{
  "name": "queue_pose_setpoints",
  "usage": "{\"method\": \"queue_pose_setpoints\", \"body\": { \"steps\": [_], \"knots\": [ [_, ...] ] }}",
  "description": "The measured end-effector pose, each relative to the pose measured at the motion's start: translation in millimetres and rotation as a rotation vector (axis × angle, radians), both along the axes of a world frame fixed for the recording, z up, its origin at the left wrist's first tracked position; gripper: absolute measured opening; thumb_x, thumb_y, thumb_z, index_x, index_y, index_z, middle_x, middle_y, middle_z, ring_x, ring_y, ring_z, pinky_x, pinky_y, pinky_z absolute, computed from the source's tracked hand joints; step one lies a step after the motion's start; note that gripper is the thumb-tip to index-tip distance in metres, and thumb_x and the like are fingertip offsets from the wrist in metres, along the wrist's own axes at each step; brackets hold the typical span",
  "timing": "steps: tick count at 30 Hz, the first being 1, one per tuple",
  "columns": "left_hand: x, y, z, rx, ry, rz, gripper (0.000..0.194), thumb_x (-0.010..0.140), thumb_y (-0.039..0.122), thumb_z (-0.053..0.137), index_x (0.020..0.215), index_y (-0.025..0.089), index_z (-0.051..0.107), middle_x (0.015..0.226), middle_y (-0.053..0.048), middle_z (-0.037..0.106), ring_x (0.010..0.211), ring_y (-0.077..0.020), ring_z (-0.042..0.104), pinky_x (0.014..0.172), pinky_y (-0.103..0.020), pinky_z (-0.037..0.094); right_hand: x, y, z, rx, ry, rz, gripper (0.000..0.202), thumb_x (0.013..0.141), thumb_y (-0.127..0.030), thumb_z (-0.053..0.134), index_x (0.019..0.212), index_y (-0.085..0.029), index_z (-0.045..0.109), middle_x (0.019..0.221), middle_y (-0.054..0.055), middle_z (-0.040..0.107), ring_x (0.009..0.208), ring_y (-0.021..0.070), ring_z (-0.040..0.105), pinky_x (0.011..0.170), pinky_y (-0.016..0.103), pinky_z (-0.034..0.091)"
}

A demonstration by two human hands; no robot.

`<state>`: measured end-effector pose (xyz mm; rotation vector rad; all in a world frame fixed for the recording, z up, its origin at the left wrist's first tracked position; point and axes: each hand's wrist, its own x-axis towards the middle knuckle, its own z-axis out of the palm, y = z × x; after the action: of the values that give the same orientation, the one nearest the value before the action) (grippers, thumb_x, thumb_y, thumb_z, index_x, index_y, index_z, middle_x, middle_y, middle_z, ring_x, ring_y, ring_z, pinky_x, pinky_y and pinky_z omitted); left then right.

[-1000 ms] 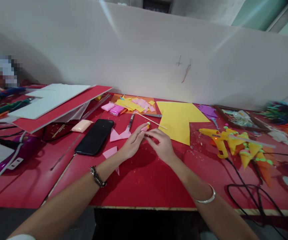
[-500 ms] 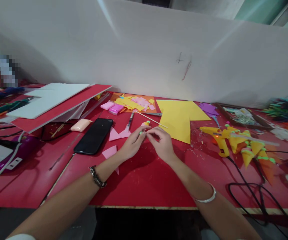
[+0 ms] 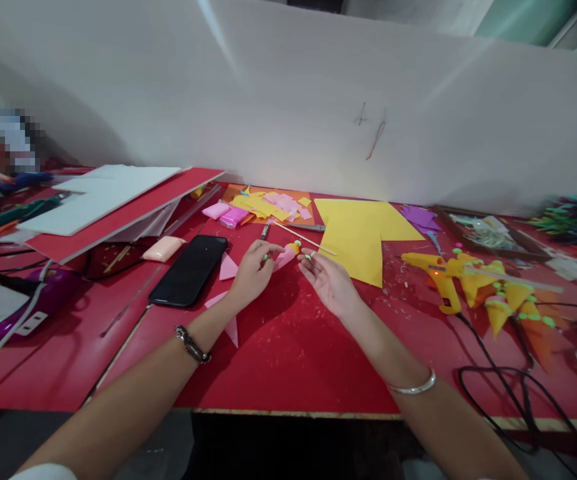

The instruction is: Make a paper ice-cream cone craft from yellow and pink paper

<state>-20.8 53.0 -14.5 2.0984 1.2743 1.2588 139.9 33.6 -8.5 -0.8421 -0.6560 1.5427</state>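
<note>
My left hand is closed, its fingers curled around a small piece of green clay. At the fingertips of my right hand is another bit of green clay, the palm partly turned up and the lower fingers loose. Between and just beyond the hands lies a small pink paper cone with a yellow and green ball-like top. Pink paper pieces lie beside my left hand, which partly hides a marker-like tool.
A black phone and a peach clay packet lie left. Yellow sheet, thin stick and paper scraps lie beyond the hands. Right: a yellow glue gun with lit light, trailing cable and decorated yellow cones.
My hands were together, pinching at a green bit; now they are apart, with green at both. The pink cone between them shows more fully. My left hand now covers the tool's lower part.
</note>
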Motion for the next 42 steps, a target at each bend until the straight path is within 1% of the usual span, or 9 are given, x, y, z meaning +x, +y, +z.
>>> {"method": "queue_pose_setpoints", "body": {
  "steps": [5,11,14,19,23,27,32,37,42],
  "knots": [
    [1.1,-0.1,-2.3,0.004,0.002,-0.018,0.031,0.072,0.000,0.036,0.088,0.016,0.057,0.087,-0.003,0.052,0.080,-0.0124,0.050,0.075,-0.025,0.041,1.5,2.1,-3.7,0.015,-0.022,-0.007,0.006,0.064,-0.018,0.065,0.069,-0.017,0.063,0.067,-0.002,0.063,0.067,0.0069,0.059,0.084,0.025,0.047],
    [1.2,-0.2,-2.0,0.021,0.010,-0.030,0.029,0.071,0.000,0.037,0.085,0.017,0.056,0.085,-0.003,0.052,0.080,-0.0123,0.049,0.074,-0.025,0.040,0.6,1.8,-5.4,-0.005,-0.020,0.037,0.012,0.066,-0.010,0.058,0.074,-0.017,0.062,0.066,-0.002,0.062,0.064,0.0065,0.059,0.085,0.027,0.047],
    [1.2,-0.5,-2.1,0.022,0.011,-0.032,0.028,0.072,0.000,0.037,0.084,0.017,0.056,0.084,-0.002,0.052,0.081,-0.0125,0.049,0.075,-0.026,0.040,0.8,2.5,-6.1,-0.025,-0.037,0.033,0.016,0.065,-0.006,0.053,0.073,-0.016,0.063,0.069,0.001,0.063,0.070,0.0087,0.061,0.090,0.029,0.045],
    [1.5,-2.2,-0.8,0.013,0.002,-0.039,0.028,0.073,0.001,0.036,0.084,0.017,0.056,0.084,-0.002,0.052,0.079,-0.0121,0.050,0.073,-0.025,0.040,1.8,3.1,-5.9,-0.028,0.008,0.051,0.017,0.068,-0.007,0.049,0.074,-0.015,0.063,0.083,0.004,0.066,0.088,0.0131,0.061,0.093,0.029,0.044],
    [2.7,-2.7,0.3,0.019,-0.001,-0.040,0.026,0.073,0.001,0.037,0.083,0.016,0.056,0.084,-0.002,0.051,0.079,-0.0123,0.049,0.074,-0.026,0.040,-0.2,3.2,-5.9,-0.022,-0.006,0.078,0.021,0.065,-0.001,0.051,0.075,-0.015,0.063,0.081,0.003,0.068,0.089,0.0125,0.061,0.093,0.027,0.044],
    [3.3,-2.5,0.3,0.025,0.007,-0.041,0.026,0.073,0.001,0.037,0.083,0.017,0.055,0.084,-0.002,0.051,0.079,-0.0125,0.050,0.074,-0.026,0.040,-2.1,2.3,-6.6,-0.014,-0.046,0.068,0.016,0.067,-0.005,0.054,0.075,-0.016,0.063,0.076,0.002,0.068,0.083,0.0118,0.063,0.087,0.027,0.048],
    [2.0,-2.2,-0.3,0.030,0.011,-0.045,0.025,0.073,0.002,0.036,0.082,0.017,0.055,0.084,-0.003,0.052,0.081,-0.0128,0.050,0.076,-0.026,0.041,-1.3,0.5,-5.8,-0.028,-0.095,0.093,0.013,0.064,-0.008,0.061,0.075,-0.016,0.063,0.074,0.001,0.068,0.077,0.0101,0.064,0.078,0.022,0.051],
    [1.8,-1.9,-0.4,0.025,-0.010,-0.059,0.026,0.075,0.002,0.035,0.082,0.017,0.055,0.082,-0.002,0.052,0.079,-0.0125,0.050,0.074,-0.026,0.041,0.0,-0.1,-5.8,0.001,-0.134,0.087,0.006,0.065,-0.019,0.064,0.071,-0.017,0.061,0.068,-0.001,0.066,0.070,0.0082,0.063,0.067,0.018,0.051],
    [2.3,-2.2,-0.8,0.016,-0.019,-0.068,0.027,0.074,0.001,0.034,0.081,0.016,0.055,0.081,-0.002,0.052,0.078,-0.0119,0.050,0.072,-0.024,0.041,1.1,0.0,-6.3,-0.006,-0.162,0.103,0.010,0.069,-0.026,0.061,0.069,-0.016,0.059,0.064,-0.001,0.064,0.057,0.0047,0.060,0.054,0.013,0.048]
  ]
}}
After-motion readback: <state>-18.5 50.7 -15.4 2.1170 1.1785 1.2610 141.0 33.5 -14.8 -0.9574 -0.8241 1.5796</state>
